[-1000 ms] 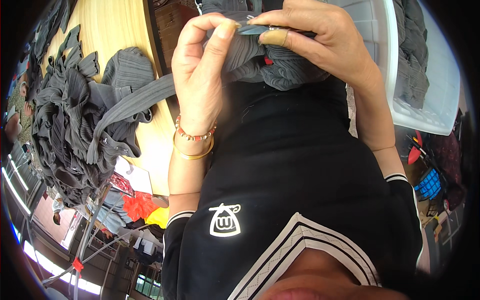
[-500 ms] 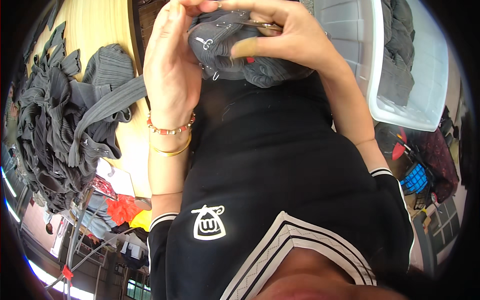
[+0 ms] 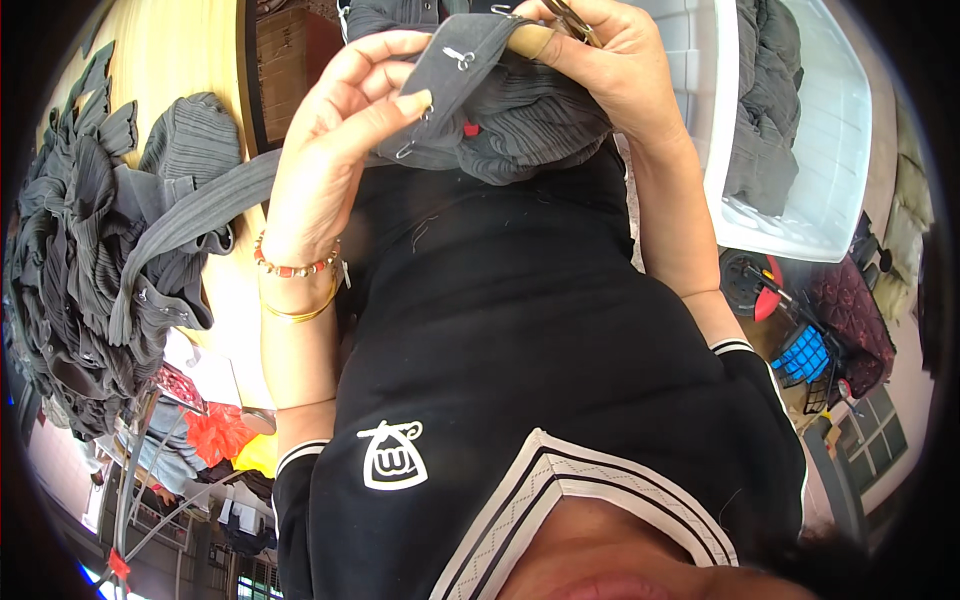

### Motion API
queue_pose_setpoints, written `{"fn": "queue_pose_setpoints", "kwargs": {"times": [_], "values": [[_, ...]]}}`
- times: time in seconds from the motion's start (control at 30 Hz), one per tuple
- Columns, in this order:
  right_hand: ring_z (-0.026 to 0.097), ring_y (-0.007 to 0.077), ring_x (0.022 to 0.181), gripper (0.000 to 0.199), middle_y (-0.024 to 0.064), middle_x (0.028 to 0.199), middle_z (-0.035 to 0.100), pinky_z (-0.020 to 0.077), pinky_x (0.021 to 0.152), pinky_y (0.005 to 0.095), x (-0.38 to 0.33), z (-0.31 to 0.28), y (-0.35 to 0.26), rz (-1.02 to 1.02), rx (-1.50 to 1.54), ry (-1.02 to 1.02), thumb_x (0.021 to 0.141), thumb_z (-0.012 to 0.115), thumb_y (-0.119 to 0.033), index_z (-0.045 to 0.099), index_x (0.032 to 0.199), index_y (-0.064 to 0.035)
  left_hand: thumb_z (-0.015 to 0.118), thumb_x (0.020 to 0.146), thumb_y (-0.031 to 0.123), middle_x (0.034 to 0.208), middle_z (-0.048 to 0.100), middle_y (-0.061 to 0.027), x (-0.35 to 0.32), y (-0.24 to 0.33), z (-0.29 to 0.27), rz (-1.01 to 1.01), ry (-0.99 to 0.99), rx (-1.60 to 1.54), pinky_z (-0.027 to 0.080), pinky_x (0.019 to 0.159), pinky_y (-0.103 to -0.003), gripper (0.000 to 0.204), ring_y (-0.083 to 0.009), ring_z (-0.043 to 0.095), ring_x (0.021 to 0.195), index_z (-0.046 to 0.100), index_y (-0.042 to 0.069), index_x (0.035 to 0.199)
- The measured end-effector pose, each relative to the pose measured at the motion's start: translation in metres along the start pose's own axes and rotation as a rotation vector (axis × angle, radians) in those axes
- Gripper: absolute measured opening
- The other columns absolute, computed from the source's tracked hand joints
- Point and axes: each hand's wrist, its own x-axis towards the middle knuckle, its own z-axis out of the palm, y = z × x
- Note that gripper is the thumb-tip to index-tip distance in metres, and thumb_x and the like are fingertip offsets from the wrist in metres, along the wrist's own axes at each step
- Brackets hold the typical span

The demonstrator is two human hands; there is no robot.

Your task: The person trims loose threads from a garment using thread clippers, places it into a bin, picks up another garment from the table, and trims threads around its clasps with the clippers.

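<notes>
A grey ribbed garment is bunched in front of my chest, its flat band lifted and folded over. Small metal hooks with white thread sit along that band. My left hand pinches the band's edge between thumb and fingers. My right hand is closed at the band's upper right end, its taped thumb pressing on the cloth. Tucked in the right hand is a pair of small metal thread snips, partly hidden by the fingers. A little red spot shows on the garment.
On the left, a pale wooden table carries a heap of grey ribbed garments. A long grey strip runs from it toward my left wrist. At right stands a translucent white bin with grey garments inside.
The band has been turned up and spread, so its hooks now face me. My left fingers have come to pinch its edge, and the snips point upward in my right hand.
</notes>
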Motion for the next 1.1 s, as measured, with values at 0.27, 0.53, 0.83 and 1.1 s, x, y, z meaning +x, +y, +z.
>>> {"fn": "queue_pose_setpoints", "kwargs": {"times": [0.27, 0.53, 0.83, 1.1], "values": [[0.058, 0.0029, 0.071, 0.006, -0.0023, 0.080, 0.065, 0.0456, 0.062, 0.0173, -0.004, 0.008, -0.005, 0.043, -0.003, -0.019, 0.088, 0.072, -0.002, 0.069, 0.092, 0.0012, 0.055, 0.095, 0.004, 0.113, 0.063, -0.0043, -0.002, -0.006, 0.000, 0.235, 0.093, 0.225, 0.042, 0.096, -0.023, 0.038, -0.0103, 0.057, 0.106, 0.053, 0.002, 0.133], [0.058, 0.0028, 0.070, 0.008, -0.0017, 0.080, 0.066, 0.0454, 0.061, 0.0173, -0.004, 0.002, -0.010, 0.067, 0.002, -0.066, 0.088, 0.072, -0.004, 0.069, 0.092, 0.0016, 0.080, 0.075, 0.004, 0.102, 0.064, -0.0034, 0.004, -0.008, 0.012, 0.447, 0.161, 0.628, 0.047, 0.089, -0.027, 0.035, -0.0153, 0.060, 0.099, 0.073, 0.008, 0.109], [0.059, 0.0041, 0.073, 0.009, 0.0000, 0.080, 0.067, 0.0473, 0.065, 0.0188, -0.001, 0.008, -0.012, 0.082, 0.013, -0.108, 0.088, 0.073, -0.004, 0.070, 0.092, 0.0028, 0.084, 0.071, 0.007, 0.083, 0.052, -0.0011, 0.006, -0.013, 0.010, 0.694, 0.272, 1.013, 0.044, 0.067, -0.025, 0.031, -0.0123, 0.050, 0.077, 0.077, 0.010, 0.101], [0.057, 0.0036, 0.069, 0.009, -0.0019, 0.078, 0.066, 0.0435, 0.061, 0.0183, -0.004, 0.009, -0.009, 0.092, 0.125, -0.082, 0.091, 0.069, -0.009, 0.069, 0.087, -0.0012, 0.085, 0.070, 0.011, 0.079, 0.046, 0.0009, 0.008, -0.016, 0.009, 0.781, 0.273, 1.137, 0.043, 0.058, -0.024, 0.034, -0.0114, 0.048, 0.071, 0.077, 0.017, 0.102]]}}
